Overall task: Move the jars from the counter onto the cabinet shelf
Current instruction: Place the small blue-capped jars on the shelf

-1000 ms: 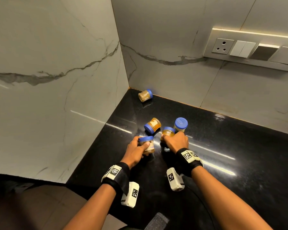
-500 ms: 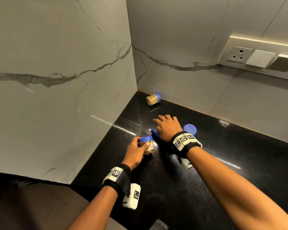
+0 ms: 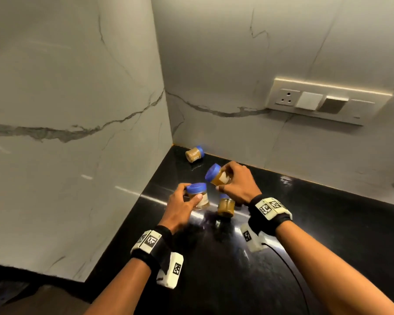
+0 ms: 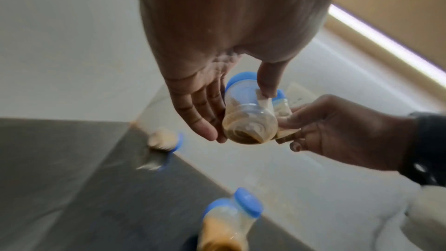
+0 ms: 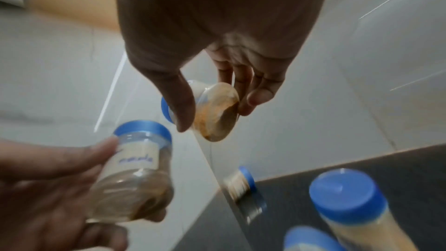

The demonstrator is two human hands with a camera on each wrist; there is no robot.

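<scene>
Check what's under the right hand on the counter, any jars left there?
Below the right hand, which grips a tilted jar, one jar stands on the black counter. The right wrist view shows two blue lids there; the hand hides the second from the head view.

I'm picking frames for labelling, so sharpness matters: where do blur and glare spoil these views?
Head view: mostly sharp, white glare streaks on the glossy black counter. Left wrist view: the blue-lidded jar lying by the wall corner is smeared; the left hand is fairly clear. Right wrist view: the standing blue-lidded jars in the lower right are motion-blurred.
</scene>
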